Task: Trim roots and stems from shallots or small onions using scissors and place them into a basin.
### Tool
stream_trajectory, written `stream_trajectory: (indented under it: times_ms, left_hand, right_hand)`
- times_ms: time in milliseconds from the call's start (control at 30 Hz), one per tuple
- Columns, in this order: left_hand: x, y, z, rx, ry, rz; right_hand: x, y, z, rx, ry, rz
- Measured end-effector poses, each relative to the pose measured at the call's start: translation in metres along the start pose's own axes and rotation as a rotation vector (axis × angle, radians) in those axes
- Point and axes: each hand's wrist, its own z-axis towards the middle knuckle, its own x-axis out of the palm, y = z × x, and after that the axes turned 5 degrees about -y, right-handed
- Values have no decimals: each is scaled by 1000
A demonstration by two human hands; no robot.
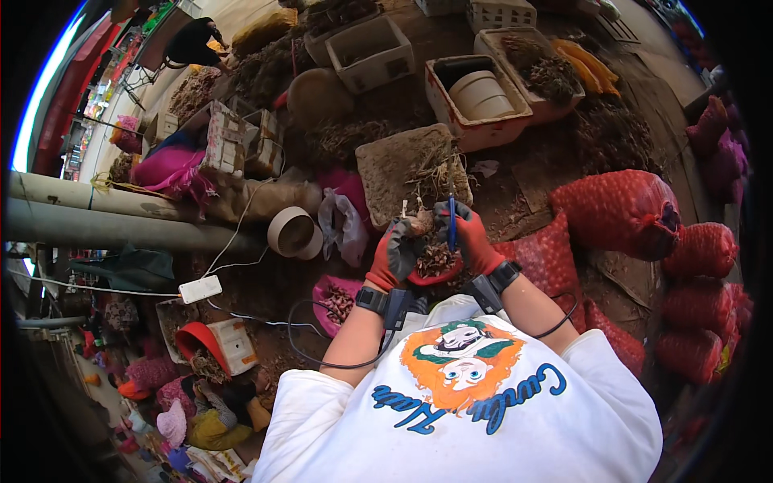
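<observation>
Both my hands wear red gloves with dark grey palms and fingers. My left hand (394,254) is closed around a brownish bulb (419,223) with pale stem ends, apparently a shallot. Upright in my right hand (477,240) is a slim blue-handled tool (452,224), perhaps scissors; its tip is hard to make out. Just below and between the hands sits a red bowl (436,277) of small reddish bulbs. Beyond them lies a soil-stained pale foam tray (385,167), with dry stalks (440,174) over its right side.
Full red net sacks (616,213) lie to my right. A pink bag of bulbs (338,304) stands by my left forearm. White cable runs to a power strip (200,290) at left. Foam boxes (478,105) stand ahead; a person in black (190,44) bends at far left.
</observation>
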Motion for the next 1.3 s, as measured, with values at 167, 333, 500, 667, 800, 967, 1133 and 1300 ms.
stream_trajectory:
  times_ms: [167,333,500,667,800,967,1133,1300]
  left_hand:
    - [12,-2,0,-76,88,11]
    - [13,16,23,198,-535,1202]
    - [2,35,29,518,-571,1484]
    - [-7,1,52,260,-280,282]
    - [18,-12,46,178,-161,-149]
    - [-40,-19,59,182,-249,-412]
    - [-12,-19,48,109,58,222]
    - [-13,-20,40,95,9,429]
  right_hand:
    - [-1,0,5,-73,52,-52]
    - [7,-15,15,-176,-39,-373]
    - [26,-25,29,111,-88,175]
    - [28,-26,43,282,77,762]
    - [32,-18,45,281,20,790]
    - [12,-10,64,88,-137,745]
    - [22,-3,59,204,29,464]
    - [31,-12,48,89,51,64]
